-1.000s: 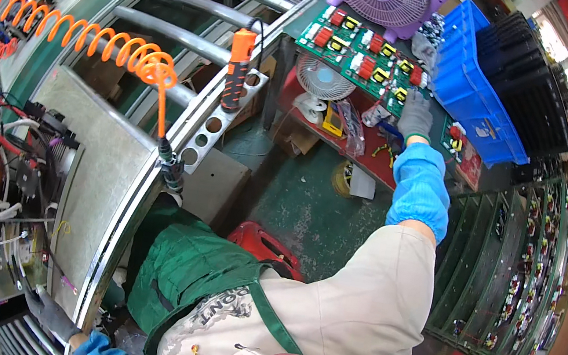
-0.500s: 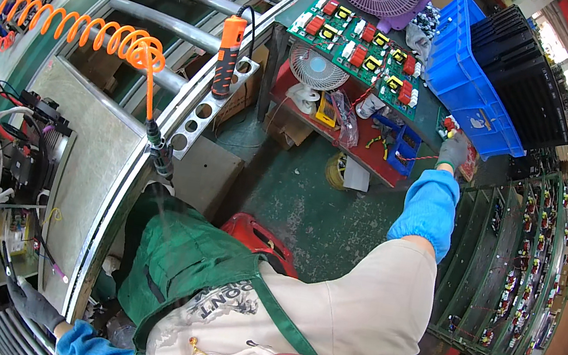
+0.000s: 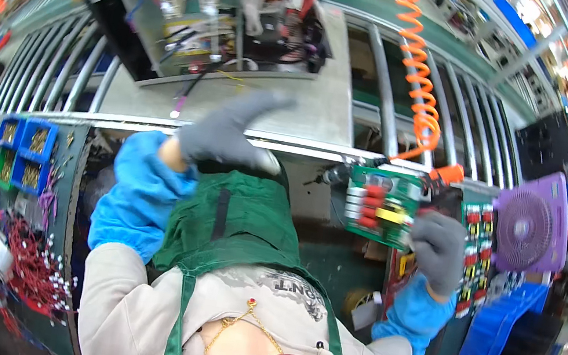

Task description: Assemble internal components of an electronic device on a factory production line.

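In the head view, I see the worker facing a roller line, and the right hand (image 3: pixel 439 250) has its grip closed around the near right edge of a green circuit board (image 3: pixel 397 229). The board is in the air in front of the line, its red and white components and yellow-wrapped part toward me, close by an orange-handled tool (image 3: pixel 445 175). The left hand (image 3: pixel 220 134), gloved in the same grey, has an empty grip, thumb and fingers spread, just at the line's front edge, well apart from the board.

Beyond it, an uncovered unit full of wiring (image 3: pixel 279 21) sits on the metal plate (image 3: pixel 337 74). Over to the right, more boards (image 3: pixel 477 245) lie on the side desk beside a purple fan (image 3: pixel 533 224) and a blue bin (image 3: pixel 497 330).

To my eye, the step in hand is handling one single board up at the line. The next move seems to call for a steady hold on its edge, clear of the orange handle, with the free hand ready to support the other side.
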`<action>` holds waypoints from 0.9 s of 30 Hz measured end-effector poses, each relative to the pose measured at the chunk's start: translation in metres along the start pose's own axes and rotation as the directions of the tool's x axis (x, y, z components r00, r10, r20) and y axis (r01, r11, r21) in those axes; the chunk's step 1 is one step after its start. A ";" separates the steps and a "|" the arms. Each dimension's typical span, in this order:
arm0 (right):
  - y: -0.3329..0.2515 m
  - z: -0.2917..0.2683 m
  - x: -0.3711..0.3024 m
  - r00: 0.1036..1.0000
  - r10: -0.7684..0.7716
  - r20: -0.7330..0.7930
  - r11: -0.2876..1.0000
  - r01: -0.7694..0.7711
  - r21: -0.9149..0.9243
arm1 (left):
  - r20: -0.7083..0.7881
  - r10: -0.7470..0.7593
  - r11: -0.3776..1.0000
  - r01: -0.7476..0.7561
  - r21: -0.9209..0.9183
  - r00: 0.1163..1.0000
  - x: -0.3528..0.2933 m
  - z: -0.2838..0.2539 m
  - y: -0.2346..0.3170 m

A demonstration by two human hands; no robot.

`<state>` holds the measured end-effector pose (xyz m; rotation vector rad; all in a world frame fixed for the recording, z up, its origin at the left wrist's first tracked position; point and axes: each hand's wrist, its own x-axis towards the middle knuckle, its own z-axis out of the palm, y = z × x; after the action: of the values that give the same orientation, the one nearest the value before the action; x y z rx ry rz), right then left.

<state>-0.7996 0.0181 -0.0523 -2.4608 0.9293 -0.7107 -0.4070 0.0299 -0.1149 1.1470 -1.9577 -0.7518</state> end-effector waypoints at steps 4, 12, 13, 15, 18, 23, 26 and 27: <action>-0.035 0.079 0.129 0.830 -0.509 0.229 0.852 0.447 0.272 | 0.212 -0.054 0.834 0.161 -0.528 0.976 -0.035 0.015 -0.024; -0.108 0.172 0.266 0.817 -0.233 0.528 0.632 -0.285 0.721 | -0.194 -0.453 0.644 0.169 -0.746 0.870 -0.138 -0.032 -0.041; -0.094 0.195 0.287 0.933 -0.099 0.346 0.772 -0.147 0.618 | -0.253 -0.436 0.656 0.112 -0.746 0.864 -0.150 -0.040 -0.043; -0.074 0.226 0.319 0.985 -0.170 0.028 0.967 0.173 -0.189 | -0.386 -0.398 0.698 0.002 -0.716 0.833 -0.171 -0.058 -0.048; -0.066 0.262 0.362 0.998 -0.006 0.056 0.984 0.016 -0.177 | -0.555 -0.230 0.712 -0.251 -0.656 0.799 -0.151 -0.090 -0.028; -0.047 0.296 0.401 0.992 0.033 0.122 0.989 -0.015 -0.145 | -0.487 0.064 0.992 -0.107 -0.062 0.871 -0.101 -0.136 -0.014; -0.046 0.284 0.381 0.935 -0.005 0.353 0.900 0.159 -0.406 | -0.583 0.008 0.998 0.026 0.050 0.813 -0.057 -0.148 -0.043; -0.022 0.303 0.367 0.974 -0.154 0.165 0.982 0.170 -0.085 | -0.612 -0.023 0.999 0.041 0.017 0.791 -0.042 -0.151 -0.042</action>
<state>-0.3724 -0.1627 -0.1634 -2.6593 0.7262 -0.5233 -0.2500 0.0311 -0.0758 1.2498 -1.3990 -0.2982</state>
